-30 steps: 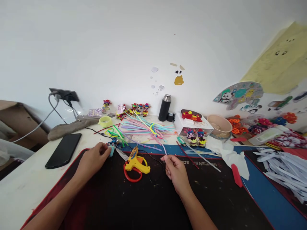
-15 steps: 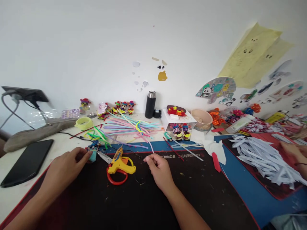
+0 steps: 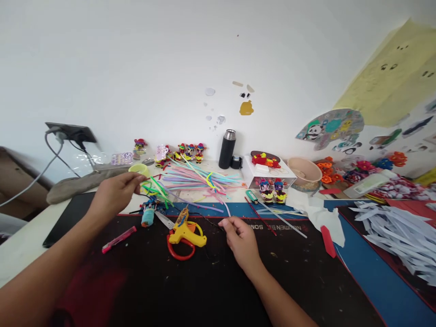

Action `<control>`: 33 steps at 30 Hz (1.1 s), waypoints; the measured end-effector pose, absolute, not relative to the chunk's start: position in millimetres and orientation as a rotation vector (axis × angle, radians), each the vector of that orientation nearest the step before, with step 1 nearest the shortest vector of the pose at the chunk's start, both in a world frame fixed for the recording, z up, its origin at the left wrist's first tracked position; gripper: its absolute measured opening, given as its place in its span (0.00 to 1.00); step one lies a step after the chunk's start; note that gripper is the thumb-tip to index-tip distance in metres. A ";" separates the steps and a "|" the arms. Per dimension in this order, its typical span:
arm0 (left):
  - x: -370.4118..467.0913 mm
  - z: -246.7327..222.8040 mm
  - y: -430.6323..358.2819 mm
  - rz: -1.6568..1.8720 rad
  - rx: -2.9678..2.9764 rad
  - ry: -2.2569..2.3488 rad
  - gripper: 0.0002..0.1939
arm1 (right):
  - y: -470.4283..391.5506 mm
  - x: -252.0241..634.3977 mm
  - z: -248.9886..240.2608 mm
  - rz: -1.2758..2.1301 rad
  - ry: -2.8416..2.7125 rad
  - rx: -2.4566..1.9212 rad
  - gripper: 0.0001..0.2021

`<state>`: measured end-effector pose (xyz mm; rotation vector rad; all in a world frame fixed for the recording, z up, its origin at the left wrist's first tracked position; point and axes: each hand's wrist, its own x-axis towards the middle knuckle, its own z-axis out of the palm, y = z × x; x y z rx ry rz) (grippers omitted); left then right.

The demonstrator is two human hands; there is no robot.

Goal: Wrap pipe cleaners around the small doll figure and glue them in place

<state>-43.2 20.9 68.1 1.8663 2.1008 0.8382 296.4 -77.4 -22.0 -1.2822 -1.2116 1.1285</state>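
Observation:
My left hand [image 3: 117, 193] is closed in a pinch above the loose green and yellow pipe cleaners [image 3: 160, 190], beside a pale green bowl [image 3: 139, 170]. What its fingertips hold, if anything, is hidden. Below it a small figure with a light blue body [image 3: 147, 217] stands on the dark mat. Its fingers curled together, my right hand [image 3: 240, 240] rests on the mat near its far edge. A thin dark strand and a lilac pipe cleaner end at those fingertips; I cannot make out a held item. Between the hands lie a yellow glue gun [image 3: 185, 232] and red-handled scissors [image 3: 180, 252].
A pink pen [image 3: 119, 239] lies at left on the mat [image 3: 204, 290]. Behind are bundled pastel pipe cleaners [image 3: 187, 177], a black thermos [image 3: 227, 150], a white box [image 3: 250, 170] and finished figures [image 3: 272, 190]. White paper strips [image 3: 398, 236] cover the right side.
My left hand has let go of the light blue figure and moved up toward the green pipe cleaners. The view has turned left; the pink pen now shows. My right hand stays by the lilac pipe cleaner.

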 end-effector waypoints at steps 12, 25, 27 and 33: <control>-22.2 48.4 86.4 0.485 2.473 1.556 0.30 | -10.6 294.8 12.2 0.993 -1.196 -1.191 0.24; 48.6 8.8 143.3 -0.245 2.703 1.332 0.59 | -13.0 293.3 -11.9 0.765 -1.414 -1.268 0.19; 53.4 3.3 158.9 -0.247 2.671 1.309 0.62 | -14.6 289.3 -13.5 0.761 -1.482 -1.270 0.18; 63.0 2.2 197.5 -0.225 2.677 1.294 0.39 | -19.7 283.2 -15.5 0.739 -1.642 -1.266 0.16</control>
